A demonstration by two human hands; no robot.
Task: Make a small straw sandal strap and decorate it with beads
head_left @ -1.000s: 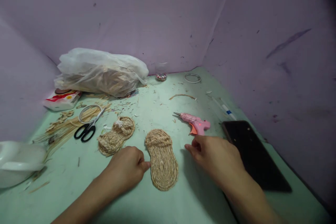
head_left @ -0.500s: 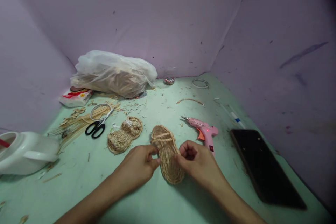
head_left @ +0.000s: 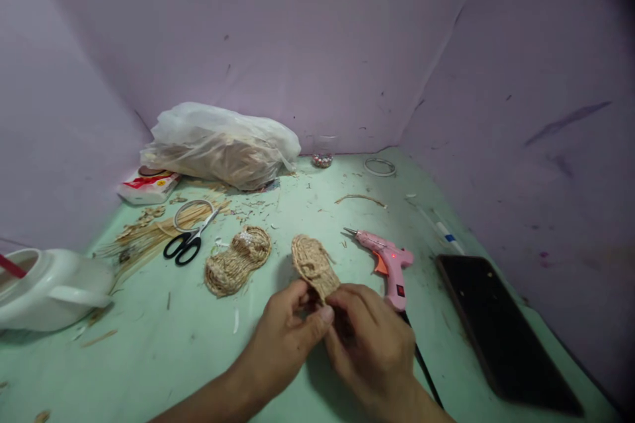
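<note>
A woven straw slipper (head_left: 312,263) is lifted and tilted over the table, its lower part hidden by my fingers. My left hand (head_left: 297,330) pinches its left edge between thumb and fingers. On the other side, my right hand (head_left: 372,337) has its fingers closed round the lower right edge. A second straw slipper (head_left: 238,261) with white beads on its strap lies to the left. The pink glue gun (head_left: 384,254), with a red light showing, rests to the right of my hands.
Black-handled scissors (head_left: 191,238) lie beside straw strips (head_left: 149,238) at left, near a white pitcher (head_left: 64,291). Behind are a plastic bag (head_left: 223,145), a tissue pack (head_left: 149,188) and a bead jar (head_left: 322,157). At right lies a black phone (head_left: 506,330).
The slipper that lay flat has been raised and tipped. Both hands have come closer together and now grip its lower part. The view has shifted slightly.
</note>
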